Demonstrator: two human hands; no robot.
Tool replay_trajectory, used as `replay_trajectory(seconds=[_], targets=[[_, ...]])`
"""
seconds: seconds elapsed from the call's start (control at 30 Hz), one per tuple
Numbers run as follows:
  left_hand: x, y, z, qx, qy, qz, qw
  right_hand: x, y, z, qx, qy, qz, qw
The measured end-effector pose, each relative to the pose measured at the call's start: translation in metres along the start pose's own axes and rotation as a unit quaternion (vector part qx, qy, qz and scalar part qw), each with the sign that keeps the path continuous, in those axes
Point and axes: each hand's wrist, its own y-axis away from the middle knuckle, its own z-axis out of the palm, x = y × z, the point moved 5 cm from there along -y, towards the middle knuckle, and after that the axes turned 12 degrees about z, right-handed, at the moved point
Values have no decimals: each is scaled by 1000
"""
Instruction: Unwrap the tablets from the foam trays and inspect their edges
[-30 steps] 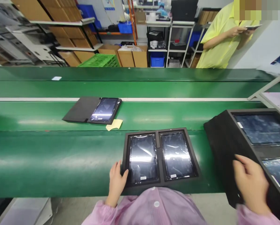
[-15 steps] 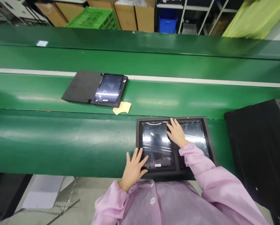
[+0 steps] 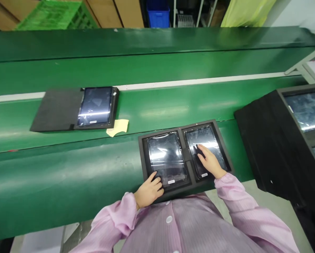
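Note:
A black foam tray (image 3: 186, 153) lies on the green bench in front of me, its two recesses side by side. The left tablet (image 3: 165, 154) sits in one recess under shiny clear film, with a small white label near its lower edge. In the other recess is the right tablet (image 3: 202, 138), filmed and labelled alike. My left hand (image 3: 150, 189) rests at the tray's lower left corner, fingers apart and reaching over the left tablet's corner. My right hand (image 3: 210, 163) is open over the right tablet, fingertips on or just above its screen; contact is unclear.
A similar tablet (image 3: 95, 105) lies in a foam piece on the green belt (image 3: 168, 105), beside a black foam sheet (image 3: 57, 109). A yellow paper scrap (image 3: 118, 127) is nearby. To the right stands a tall black foam stack (image 3: 270, 144) with tablets on top.
My right hand has moved from the tray's middle divider onto the right tablet. My left hand's fingers have drawn in at the tray corner. The view has shifted right, and the tray appears tilted.

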Motion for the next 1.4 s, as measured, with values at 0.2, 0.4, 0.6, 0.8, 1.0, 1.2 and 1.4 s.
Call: replay_trajectory(seconds=[0.2,0.4,0.6,0.8,1.0,1.2,1.4], targets=[[-8,-4,-3,-67,52,-7,996,1,6,1,8,-6,16,1000],[-4,-14,-2,-80,30,0,996,-5,12,3,-3,-7,14,1000],[-48,25,-20,61,-1,-278,959,-5,23,4,5,-42,15,999],[-83,142,-39,343,103,-706,612,-2,28,9,38,-202,88,975],[-34,112,-19,512,261,-598,558,-33,18,42,-84,-299,165,936],[19,32,9,207,133,-397,884,-60,-17,73,-158,-243,197,937],[38,5,16,58,-63,-288,954,-102,-13,76,-157,-60,134,977]])
